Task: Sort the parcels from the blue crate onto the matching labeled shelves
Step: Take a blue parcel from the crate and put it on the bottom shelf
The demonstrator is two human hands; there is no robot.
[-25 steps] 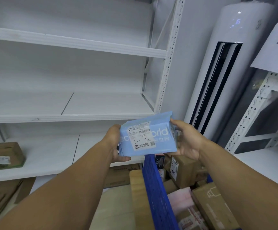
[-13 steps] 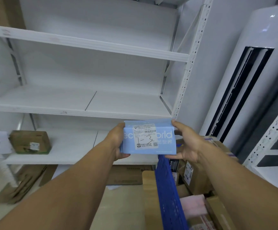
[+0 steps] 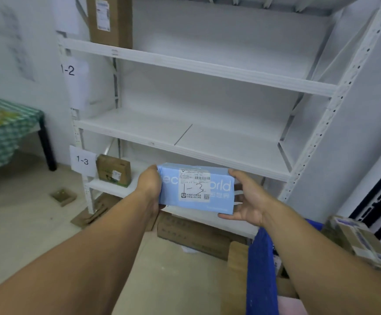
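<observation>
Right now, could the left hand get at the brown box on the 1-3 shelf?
Probably, but not freely: the left hand grips the blue parcel together with the right hand. The brown box looks close beside it, with nothing between.

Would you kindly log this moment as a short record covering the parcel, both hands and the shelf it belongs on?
parcel: light blue plastic-wrapped parcel, held level between both hands
marking: 1-3 handwritten on its white label
left hand: grips the parcel's left end
right hand: holds its right end
target: white paper sign reading 1-3, beside the lowest white shelf
already there: brown cardboard box
crate: blue plastic crate, lower right
</observation>
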